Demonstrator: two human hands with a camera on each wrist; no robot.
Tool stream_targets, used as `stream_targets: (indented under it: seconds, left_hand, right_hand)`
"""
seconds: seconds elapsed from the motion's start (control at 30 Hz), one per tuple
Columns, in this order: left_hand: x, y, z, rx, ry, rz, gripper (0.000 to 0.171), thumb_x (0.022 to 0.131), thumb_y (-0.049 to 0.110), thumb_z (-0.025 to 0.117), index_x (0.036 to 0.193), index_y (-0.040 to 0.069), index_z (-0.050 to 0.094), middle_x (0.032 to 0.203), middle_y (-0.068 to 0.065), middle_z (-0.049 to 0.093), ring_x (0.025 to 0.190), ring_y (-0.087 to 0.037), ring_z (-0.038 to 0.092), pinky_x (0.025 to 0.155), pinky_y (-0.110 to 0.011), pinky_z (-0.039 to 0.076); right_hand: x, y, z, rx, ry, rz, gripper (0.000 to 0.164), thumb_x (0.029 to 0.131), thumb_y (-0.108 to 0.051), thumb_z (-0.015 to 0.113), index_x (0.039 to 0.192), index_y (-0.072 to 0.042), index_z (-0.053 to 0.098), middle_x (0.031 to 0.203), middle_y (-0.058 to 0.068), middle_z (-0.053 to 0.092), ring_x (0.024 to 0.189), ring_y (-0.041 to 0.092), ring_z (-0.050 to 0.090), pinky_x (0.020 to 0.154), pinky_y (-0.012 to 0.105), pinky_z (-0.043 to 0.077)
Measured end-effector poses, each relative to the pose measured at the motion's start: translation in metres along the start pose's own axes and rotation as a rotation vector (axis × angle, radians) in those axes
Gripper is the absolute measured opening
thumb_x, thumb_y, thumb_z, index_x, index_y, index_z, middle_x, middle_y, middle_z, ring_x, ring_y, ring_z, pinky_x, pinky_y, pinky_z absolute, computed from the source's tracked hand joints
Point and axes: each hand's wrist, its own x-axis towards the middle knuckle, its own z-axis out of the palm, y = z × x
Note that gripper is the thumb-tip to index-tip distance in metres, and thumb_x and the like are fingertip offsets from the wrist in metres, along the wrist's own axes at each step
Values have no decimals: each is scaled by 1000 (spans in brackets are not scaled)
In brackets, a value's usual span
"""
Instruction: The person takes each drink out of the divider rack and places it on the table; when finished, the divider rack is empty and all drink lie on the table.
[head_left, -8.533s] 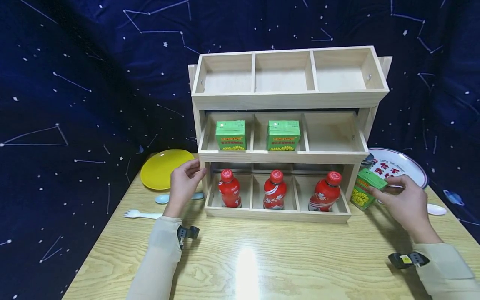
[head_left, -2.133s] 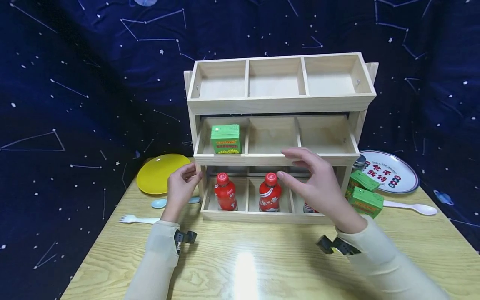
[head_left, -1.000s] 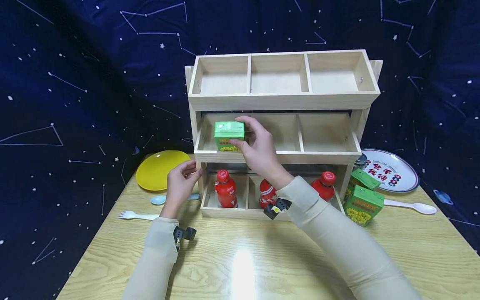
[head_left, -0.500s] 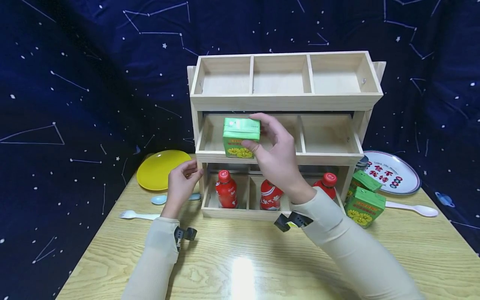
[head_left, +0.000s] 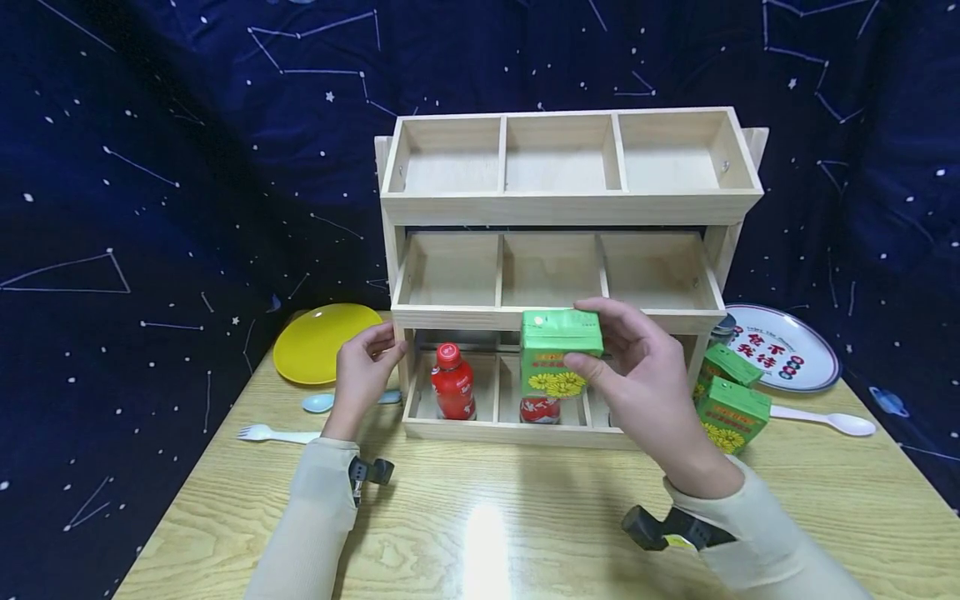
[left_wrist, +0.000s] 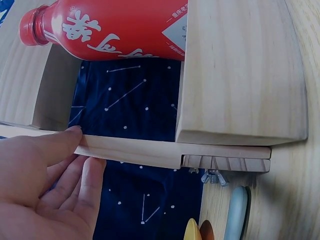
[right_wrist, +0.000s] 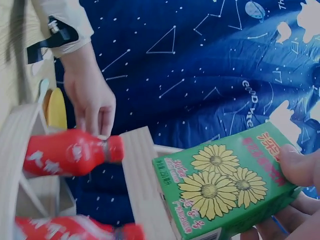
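My right hand (head_left: 648,387) grips a green drink carton (head_left: 561,354) with yellow flowers, thumb on its front. The carton is in front of the three-tier wooden shelf (head_left: 562,319), hiding part of the middle red bottle (head_left: 540,410) on the bottom tier. Another red bottle (head_left: 453,385) stands in the left bottom compartment; the right one is mostly behind my hand. My left hand (head_left: 363,375) pinches the shelf's left upright (left_wrist: 135,151) between thumb and fingers. Two more green cartons, a front one (head_left: 733,414) and a rear one (head_left: 726,369), stand right of the shelf.
On the left of the table lie a yellow plate (head_left: 322,342), a light blue spoon (head_left: 318,403) and a white fork (head_left: 273,434). To the right are a white plate with red characters (head_left: 795,346), a pale spoon (head_left: 847,424) and a partly hidden dark round object (head_left: 724,325).
The cartons left the middle tier; two now stand at the right. My right hand took the last from its left compartment, bringing it right and down. My left hand stayed on the upright.
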Motion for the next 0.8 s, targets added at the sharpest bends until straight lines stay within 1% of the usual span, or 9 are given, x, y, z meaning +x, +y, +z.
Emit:
stream_targets:
  seconds: [0.13,0.27,0.33,0.43,0.57,0.63,0.8]
  left_hand:
    - [0,0,-1,2,-1,-8,38,89,10,74,126,2,65,117,-13,69,103,-25,66,88,-32,56]
    - [-1,1,-1,-2,2,-11,37,89,9,74,124,2,66,115,-13,69,102,-24,67,88,-32,57]
    - [-1,2,-1,-5,6,-5,36,89,9,75,123,1,67,113,-13,70,101,-24,67,87,-33,57]
    - [-1,1,0,-5,12,1,36,88,9,75,122,0,67,112,-14,70,100,-24,67,87,-34,57]
    - [-2,1,1,4,15,-3,37,88,10,76,123,2,67,113,-13,70,99,-24,67,87,-35,57]
    - [-2,1,1,5,13,-7,37,88,11,76,123,3,67,114,-12,70,100,-23,67,88,-34,57]
    - [-1,0,1,7,7,-6,38,89,12,75,124,4,66,115,-12,69,101,-24,67,88,-32,56]
  right_hand:
    - [-22,7,-19,-76,-16,41,53,82,11,74,130,-1,58,117,12,64,101,21,62,83,21,55]
    - [-43,16,-39,-165,-9,100,53,82,9,74,131,-5,58,120,8,64,105,16,62,87,19,53]
    - [-53,21,-50,-199,-6,118,54,82,10,74,131,-3,58,120,9,65,106,15,62,89,17,51]
    - [-67,30,-67,-287,1,156,53,82,8,75,131,-2,58,119,6,65,106,10,62,90,14,49]
    - [-87,43,-92,-414,2,224,53,82,0,78,131,-5,58,118,-3,65,105,0,60,85,9,49]
    - [-96,49,-106,-452,10,251,53,82,-1,78,131,-4,58,118,-9,64,105,-4,58,84,8,48]
    - [-116,65,-145,-526,45,315,52,82,-3,79,129,-2,58,112,-21,63,101,-12,56,78,5,48]
